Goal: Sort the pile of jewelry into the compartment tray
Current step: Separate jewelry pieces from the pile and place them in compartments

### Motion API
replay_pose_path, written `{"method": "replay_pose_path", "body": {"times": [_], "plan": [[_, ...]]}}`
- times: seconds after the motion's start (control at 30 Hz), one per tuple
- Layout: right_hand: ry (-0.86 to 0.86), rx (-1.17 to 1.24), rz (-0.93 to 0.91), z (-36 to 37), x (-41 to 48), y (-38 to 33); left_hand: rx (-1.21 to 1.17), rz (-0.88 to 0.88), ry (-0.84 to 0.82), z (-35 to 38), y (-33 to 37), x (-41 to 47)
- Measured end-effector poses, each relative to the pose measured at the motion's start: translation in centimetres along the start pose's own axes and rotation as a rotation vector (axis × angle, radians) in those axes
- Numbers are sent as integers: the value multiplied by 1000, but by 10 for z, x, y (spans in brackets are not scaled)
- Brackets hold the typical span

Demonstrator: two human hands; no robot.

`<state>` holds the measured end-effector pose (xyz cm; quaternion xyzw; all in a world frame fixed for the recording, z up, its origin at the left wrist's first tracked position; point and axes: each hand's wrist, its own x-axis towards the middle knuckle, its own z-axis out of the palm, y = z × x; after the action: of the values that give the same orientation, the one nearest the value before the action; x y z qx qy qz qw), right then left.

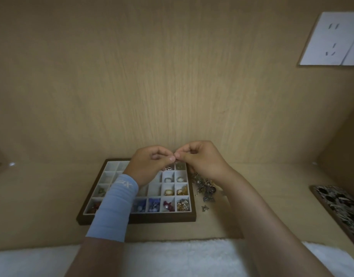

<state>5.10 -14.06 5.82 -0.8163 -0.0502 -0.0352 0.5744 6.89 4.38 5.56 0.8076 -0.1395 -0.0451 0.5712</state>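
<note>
A brown-framed compartment tray [193,206] with white cells lies on the wooden desk; its right and front cells hold rings, gold pieces and red and blue beads. A pile of tangled jewelry [205,189] lies just right of the tray. My left hand [150,166] and my right hand [202,159] meet above the tray's far right corner, fingertips pinched together on a tiny piece [174,156] too small to make out. My left forearm, in a light blue sleeve, covers the tray's middle cells.
A patterned black-and-white object in a brown frame [340,208] lies at the right edge of the desk. A white wall socket [332,39] sits on the back panel at upper right. White fluffy fabric [172,258] runs along the near edge.
</note>
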Motion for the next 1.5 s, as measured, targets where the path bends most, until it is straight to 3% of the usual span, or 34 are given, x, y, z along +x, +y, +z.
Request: {"method": "replay_pose_path", "body": {"times": [0.23,0.4,0.7,1.2,1.5], "plan": [[-38,-268,-53,25,0,8,163,-41,-111,-22,-13,-2],[-91,-422,-79,47,0,6,379,-30,-57,-39,-21,2],[-144,-771,-125,65,17,2,427,-65,-16,-34,-36,4],[-11,-542,1,-36,-3,4,588,-82,59,-22,-31,1],[-172,-640,140,-56,-8,15,671,-90,11,-22,-25,1]]}}
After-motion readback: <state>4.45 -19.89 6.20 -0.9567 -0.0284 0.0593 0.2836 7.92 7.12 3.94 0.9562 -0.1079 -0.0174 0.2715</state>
